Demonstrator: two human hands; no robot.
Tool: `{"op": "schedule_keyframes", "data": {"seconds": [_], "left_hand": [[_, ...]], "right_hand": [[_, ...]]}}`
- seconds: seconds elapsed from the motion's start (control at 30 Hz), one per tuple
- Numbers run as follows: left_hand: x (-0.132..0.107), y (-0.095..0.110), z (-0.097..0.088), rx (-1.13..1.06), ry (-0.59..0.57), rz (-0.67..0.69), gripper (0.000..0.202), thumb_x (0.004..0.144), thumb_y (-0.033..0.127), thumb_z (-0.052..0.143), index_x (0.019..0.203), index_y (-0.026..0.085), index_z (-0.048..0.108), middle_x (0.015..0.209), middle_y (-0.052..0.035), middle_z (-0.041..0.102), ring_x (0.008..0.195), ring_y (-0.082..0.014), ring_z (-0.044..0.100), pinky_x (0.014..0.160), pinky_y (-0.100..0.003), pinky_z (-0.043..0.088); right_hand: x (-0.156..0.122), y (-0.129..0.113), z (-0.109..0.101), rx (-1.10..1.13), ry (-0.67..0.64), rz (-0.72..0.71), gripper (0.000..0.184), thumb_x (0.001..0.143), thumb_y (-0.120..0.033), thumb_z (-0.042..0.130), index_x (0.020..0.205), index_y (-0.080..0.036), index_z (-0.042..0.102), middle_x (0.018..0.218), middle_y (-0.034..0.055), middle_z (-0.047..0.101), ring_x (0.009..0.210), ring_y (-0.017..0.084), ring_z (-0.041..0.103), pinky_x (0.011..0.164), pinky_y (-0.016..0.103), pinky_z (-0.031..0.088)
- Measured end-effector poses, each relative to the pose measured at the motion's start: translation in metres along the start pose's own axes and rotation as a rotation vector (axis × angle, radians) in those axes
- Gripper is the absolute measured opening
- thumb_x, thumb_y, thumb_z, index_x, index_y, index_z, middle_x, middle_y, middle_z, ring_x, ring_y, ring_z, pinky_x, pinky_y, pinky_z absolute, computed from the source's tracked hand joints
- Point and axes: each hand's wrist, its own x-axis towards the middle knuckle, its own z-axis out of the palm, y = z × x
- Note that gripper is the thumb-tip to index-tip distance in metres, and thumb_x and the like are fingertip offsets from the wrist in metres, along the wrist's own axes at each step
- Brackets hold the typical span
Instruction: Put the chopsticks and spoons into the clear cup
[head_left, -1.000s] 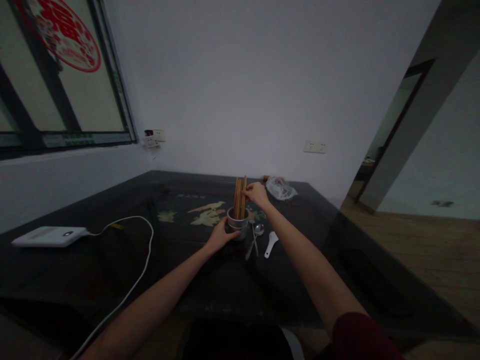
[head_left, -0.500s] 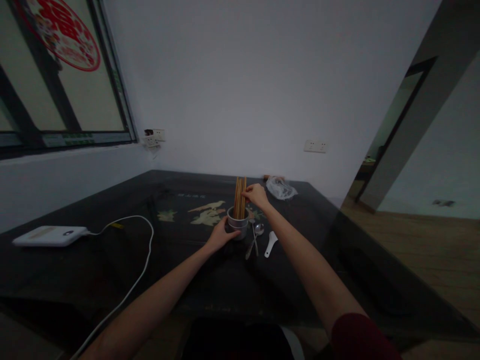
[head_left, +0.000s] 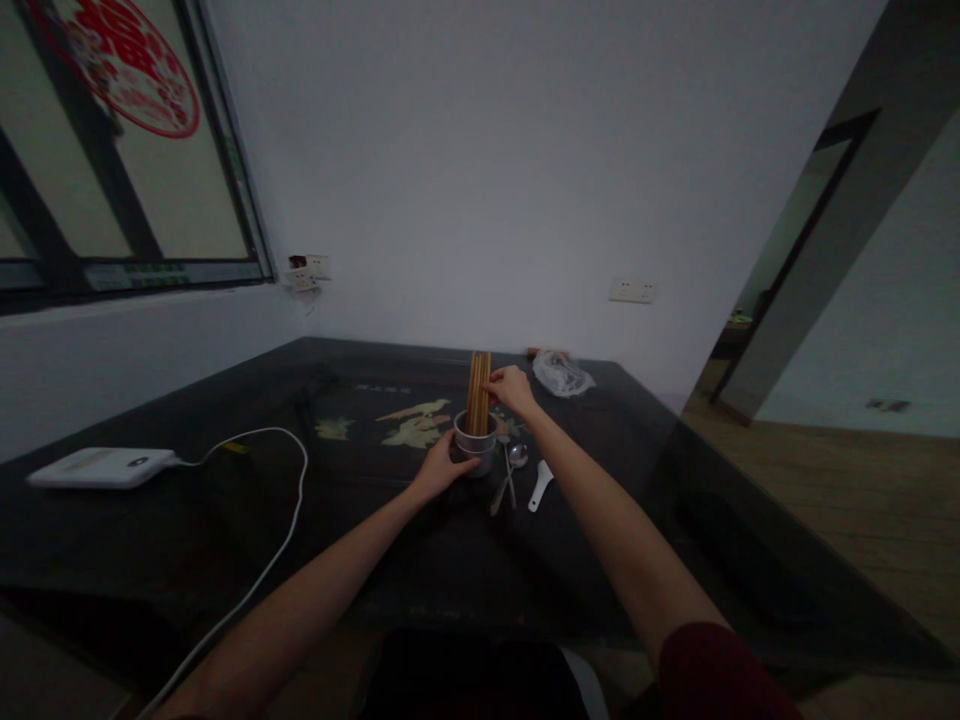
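A metal cup (head_left: 480, 452) stands on the dark table, with a bundle of wooden chopsticks (head_left: 477, 398) upright in it. My left hand (head_left: 442, 465) is wrapped round the cup's left and near side, thumb across its front. The fingers of my right hand (head_left: 508, 388) pinch at the right edge of the chopsticks, above the rim; how many they grip is hidden. Just right of the cup lie two crossed metal spoons (head_left: 517, 457), and a white spoon (head_left: 540, 486) rests beside them, close to my right forearm.
The dark table (head_left: 360, 560) has a printed bird pattern. A crumpled clear plastic bag (head_left: 561, 374) lies near the wall. On the left is a white power bank (head_left: 105, 467), its white cable (head_left: 300, 490) curving toward me. A dark long object (head_left: 742, 555) lies at right.
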Motion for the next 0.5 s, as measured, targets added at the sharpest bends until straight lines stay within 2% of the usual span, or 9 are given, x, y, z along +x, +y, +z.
{"op": "schedule_keyframes", "data": {"seconds": [0.33, 0.5], "left_hand": [[-0.001, 0.004, 0.0, 0.004, -0.025, 0.015, 0.063, 0.063, 0.028, 0.077, 0.117, 0.014, 0.049, 0.119, -0.0134, 0.06, 0.107, -0.0254, 0.06, 0.096, -0.042, 0.046], [-0.002, 0.006, -0.001, 0.021, -0.022, 0.009, 0.064, 0.063, 0.029, 0.077, 0.119, 0.014, 0.048, 0.12, -0.0147, 0.06, 0.108, -0.0265, 0.059, 0.096, -0.044, 0.045]], "right_hand": [[0.0, 0.005, 0.001, 0.081, -0.011, -0.014, 0.018, 0.078, -0.032, 0.067, 0.078, -0.015, 0.072, 0.065, 0.0038, 0.07, 0.062, 0.013, 0.067, 0.066, 0.02, 0.05], [-0.002, 0.009, 0.001, 0.121, -0.029, -0.014, 0.023, 0.072, -0.036, 0.072, 0.08, -0.015, 0.072, 0.067, 0.0046, 0.071, 0.063, 0.014, 0.067, 0.067, 0.021, 0.052]]}}
